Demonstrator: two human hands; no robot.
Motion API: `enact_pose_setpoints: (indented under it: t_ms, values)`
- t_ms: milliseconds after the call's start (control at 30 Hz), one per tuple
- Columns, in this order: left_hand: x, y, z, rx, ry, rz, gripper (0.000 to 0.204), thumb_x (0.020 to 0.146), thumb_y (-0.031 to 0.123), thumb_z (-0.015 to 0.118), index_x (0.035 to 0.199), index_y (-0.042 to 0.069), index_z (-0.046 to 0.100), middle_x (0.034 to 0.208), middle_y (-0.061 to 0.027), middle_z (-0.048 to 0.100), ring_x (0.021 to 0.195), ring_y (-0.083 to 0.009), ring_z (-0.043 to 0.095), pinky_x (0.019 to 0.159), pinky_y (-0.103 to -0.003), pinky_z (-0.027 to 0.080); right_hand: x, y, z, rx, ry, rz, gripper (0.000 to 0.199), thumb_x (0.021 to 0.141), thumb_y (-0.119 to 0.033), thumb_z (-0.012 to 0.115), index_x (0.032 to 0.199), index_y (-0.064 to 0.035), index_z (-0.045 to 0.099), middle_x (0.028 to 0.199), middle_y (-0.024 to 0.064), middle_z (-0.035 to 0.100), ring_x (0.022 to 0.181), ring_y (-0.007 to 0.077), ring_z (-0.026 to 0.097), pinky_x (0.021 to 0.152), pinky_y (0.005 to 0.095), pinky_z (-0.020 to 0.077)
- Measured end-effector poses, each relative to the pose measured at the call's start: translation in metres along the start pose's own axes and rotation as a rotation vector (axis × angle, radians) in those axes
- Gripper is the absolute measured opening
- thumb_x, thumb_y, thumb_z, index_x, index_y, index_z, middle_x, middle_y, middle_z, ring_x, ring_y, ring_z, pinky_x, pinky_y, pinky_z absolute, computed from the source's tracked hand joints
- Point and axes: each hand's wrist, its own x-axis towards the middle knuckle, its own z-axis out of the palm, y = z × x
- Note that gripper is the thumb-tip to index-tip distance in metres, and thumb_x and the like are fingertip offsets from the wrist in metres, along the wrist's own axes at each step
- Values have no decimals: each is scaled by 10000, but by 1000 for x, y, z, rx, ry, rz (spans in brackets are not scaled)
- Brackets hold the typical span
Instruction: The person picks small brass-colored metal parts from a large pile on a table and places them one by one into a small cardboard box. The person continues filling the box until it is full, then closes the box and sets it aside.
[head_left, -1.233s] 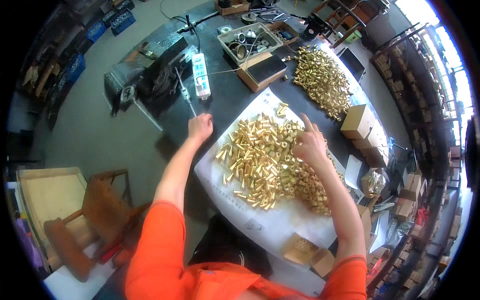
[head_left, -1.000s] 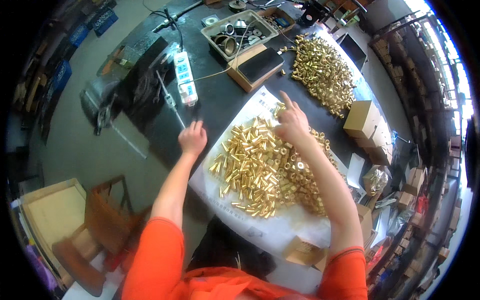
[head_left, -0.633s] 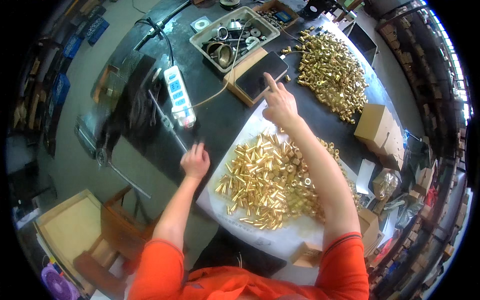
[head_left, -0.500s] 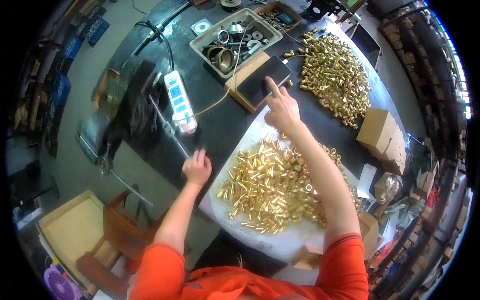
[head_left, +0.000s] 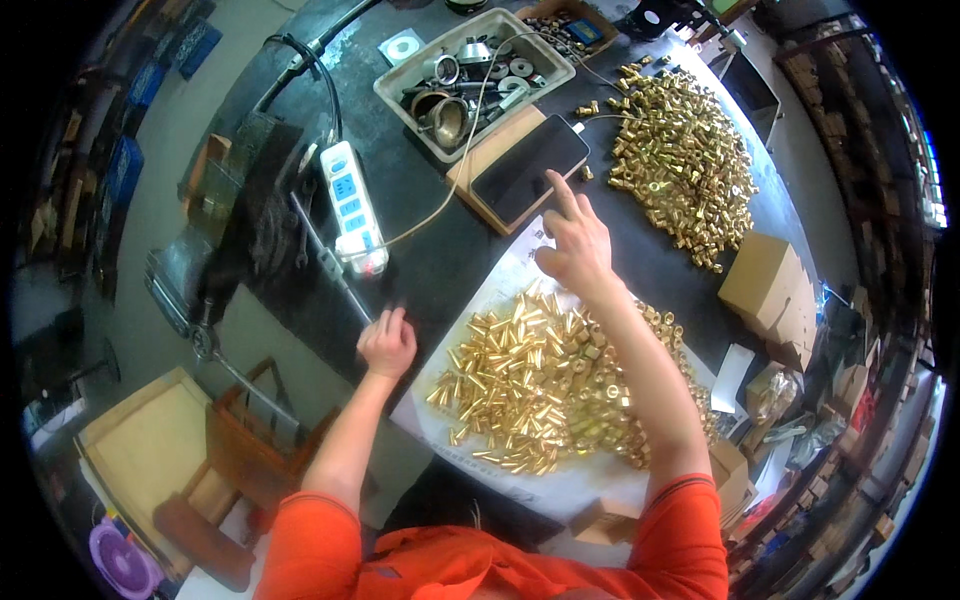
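A dark-screened phone [head_left: 528, 165] lies on a light-brown box [head_left: 498, 148], with a cable plugged into its far end. My right hand [head_left: 582, 240] hovers at the phone's right edge, index finger stretched out over the border and thumb apart. It holds nothing. At the table's left front edge, my left hand [head_left: 387, 343] is closed with curled fingers, beside the end of a metal rod [head_left: 345, 282]; whatever it may hold is hidden. Under my right forearm, brass pins [head_left: 500, 385] and brass nuts [head_left: 605, 393] are heaped on a white sheet [head_left: 430, 412].
Another heap of brass fittings [head_left: 680, 165] covers the far right. A grey bin [head_left: 400, 100] of metal parts stands behind the phone. A white power strip [head_left: 350, 205] lies left of it. Cardboard boxes [head_left: 765, 290] stand on the right; a wooden chair [head_left: 240, 450] is at lower left.
My right hand has drawn back from over the phone's screen to its right edge. My left hand keeps its place by the rod's end. The view has shifted slightly.
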Motion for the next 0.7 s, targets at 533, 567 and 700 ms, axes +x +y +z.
enact_pose_setpoints:
  t_ms: [533, 567, 700]
  values:
    - [1, 2, -1, 11, -11, -24, 154, 732, 51, 598, 880, 96, 595, 726, -63, 571, 565, -273, 573, 520, -376, 447, -20, 19, 6, 83, 96, 25, 158, 557, -76, 633, 670, -46, 527, 1441, 117, 401, 1002, 284, 541, 759, 375, 502]
    - [1, 2, 0, 11, -12, -25, 155, 733, 51, 597, 881, 95, 595, 727, -64, 573, 565, -274, 573, 520, -376, 447, -21, 20, 8, 86, 92, 35, 158, 556, -74, 634, 672, -45, 530, 1442, 121, 398, 1002, 284, 544, 762, 376, 502]
    - [3, 3, -3, 3, -9, -20, 161, 735, 53, 597, 892, 91, 596, 728, -66, 576, 568, -275, 576, 524, -374, 449, -25, 26, 10, 111, 38, 94, 160, 552, -96, 629, 680, -32, 557, 1447, 162, 379, 1013, 303, 539, 807, 385, 496]
